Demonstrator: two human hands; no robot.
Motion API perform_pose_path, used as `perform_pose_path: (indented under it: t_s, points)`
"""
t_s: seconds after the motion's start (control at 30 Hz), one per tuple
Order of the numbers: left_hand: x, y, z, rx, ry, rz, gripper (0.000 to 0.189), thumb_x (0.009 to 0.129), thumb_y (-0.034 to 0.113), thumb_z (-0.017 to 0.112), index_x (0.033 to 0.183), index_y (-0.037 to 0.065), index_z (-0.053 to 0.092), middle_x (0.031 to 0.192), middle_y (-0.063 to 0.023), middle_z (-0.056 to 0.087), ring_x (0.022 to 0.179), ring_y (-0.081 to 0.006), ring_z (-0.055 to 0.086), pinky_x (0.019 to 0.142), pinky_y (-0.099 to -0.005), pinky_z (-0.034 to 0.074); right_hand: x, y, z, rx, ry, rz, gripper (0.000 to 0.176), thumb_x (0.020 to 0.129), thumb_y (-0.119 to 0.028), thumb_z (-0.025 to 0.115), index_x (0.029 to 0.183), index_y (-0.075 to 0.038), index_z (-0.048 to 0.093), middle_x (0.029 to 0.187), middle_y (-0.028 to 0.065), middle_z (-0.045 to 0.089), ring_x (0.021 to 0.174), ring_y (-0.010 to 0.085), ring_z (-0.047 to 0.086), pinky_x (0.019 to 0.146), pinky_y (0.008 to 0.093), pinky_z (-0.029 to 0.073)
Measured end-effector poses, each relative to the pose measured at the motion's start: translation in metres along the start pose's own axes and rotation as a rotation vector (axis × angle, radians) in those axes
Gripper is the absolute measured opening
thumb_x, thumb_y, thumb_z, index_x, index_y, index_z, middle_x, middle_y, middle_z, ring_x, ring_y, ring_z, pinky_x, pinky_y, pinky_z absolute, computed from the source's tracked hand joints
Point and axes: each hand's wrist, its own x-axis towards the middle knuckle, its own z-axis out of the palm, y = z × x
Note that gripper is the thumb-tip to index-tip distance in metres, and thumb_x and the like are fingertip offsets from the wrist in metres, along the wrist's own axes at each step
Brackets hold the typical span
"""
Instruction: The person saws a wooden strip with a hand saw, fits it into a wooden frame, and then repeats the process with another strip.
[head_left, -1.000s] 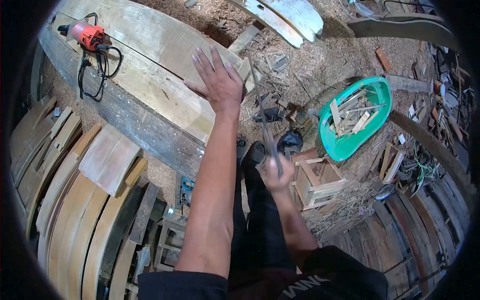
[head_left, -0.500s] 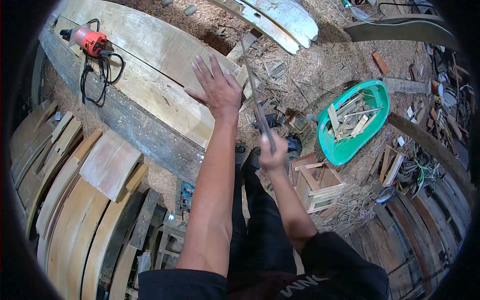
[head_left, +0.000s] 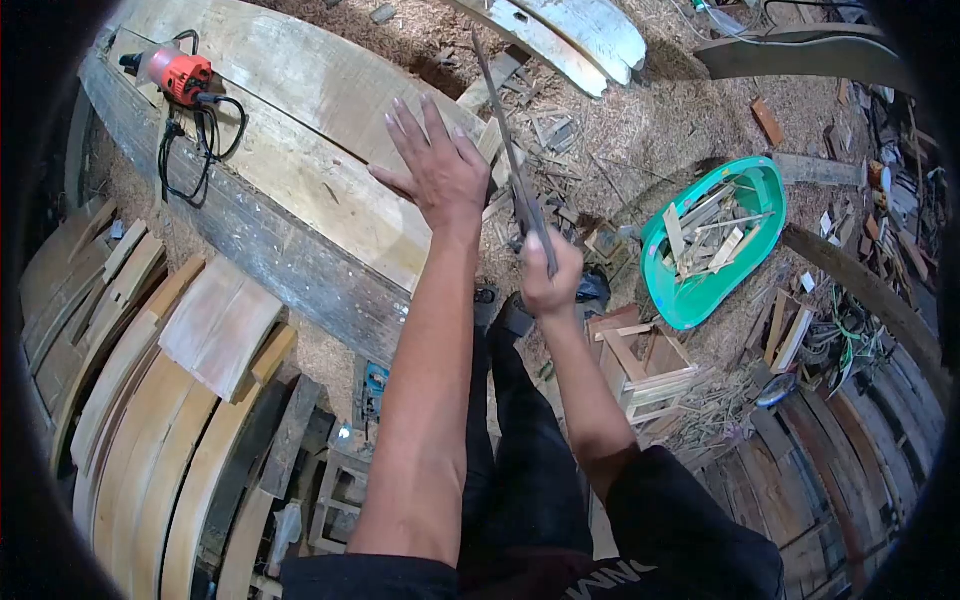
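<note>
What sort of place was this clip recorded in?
Most likely a woodworking shop: a corded orange power tool lies on wide planks, wood shavings are strewn about, and a green plastic tub holds wood offcuts.

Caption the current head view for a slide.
Left hand spread on wooden boards, right hand gripping a long, thin tool, with a green tub of wood scraps.

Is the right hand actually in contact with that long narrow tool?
Touching. The head view shows the right hand closed around the lower end of the long narrow tool, with no gap visible.
</note>
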Motion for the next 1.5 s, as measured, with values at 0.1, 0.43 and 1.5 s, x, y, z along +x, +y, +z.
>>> perform_pose_path:
  t_s: [0.1, 0.43, 1.5]
  points:
    - [0.0, -0.001, 0.003, -0.01, 0.028, 0.01, 0.059, 0.099, 0.032, 0.045, 0.155, 0.015, 0.034, 0.166, -0.014, 0.018, 0.154, -0.0324, 0.013, 0.111, -0.0767, 0.001, -0.068, 0.014, -0.026, -0.018, -0.008, -0.081, 0.032, 0.095, -0.026, 0.057, 0.077, 0.001, 0.058, 0.058, 0.0042, 0.047, 0.052, 0.0117, 0.05, 0.05, 0.0319, 0.04]
    - [0.002, -0.002, 0.007, -0.012, 0.063, 0.021, 0.059, 0.098, 0.032, 0.047, 0.153, 0.014, 0.036, 0.165, -0.0139, 0.02, 0.154, -0.0329, 0.015, 0.111, -0.0766, -0.001, -0.006, 0.001, -0.014, -0.029, -0.033, -0.048, 0.031, 0.094, -0.025, 0.058, 0.073, -0.003, 0.055, 0.055, 0.0059, 0.045, 0.049, 0.0185, 0.049, 0.049, 0.0341, 0.038]
    - [0.001, 0.0, 0.003, -0.02, 0.036, 0.011, 0.059, 0.098, 0.032, 0.046, 0.154, 0.015, 0.036, 0.165, -0.0145, 0.02, 0.153, -0.033, 0.016, 0.11, -0.0767, -0.001, -0.041, -0.001, -0.024, 0.002, -0.033, -0.013, 0.028, 0.094, -0.021, 0.058, 0.077, 0.0, 0.057, 0.059, 0.0084, 0.049, 0.05, 0.0149, 0.047, 0.05, 0.0316, 0.038]
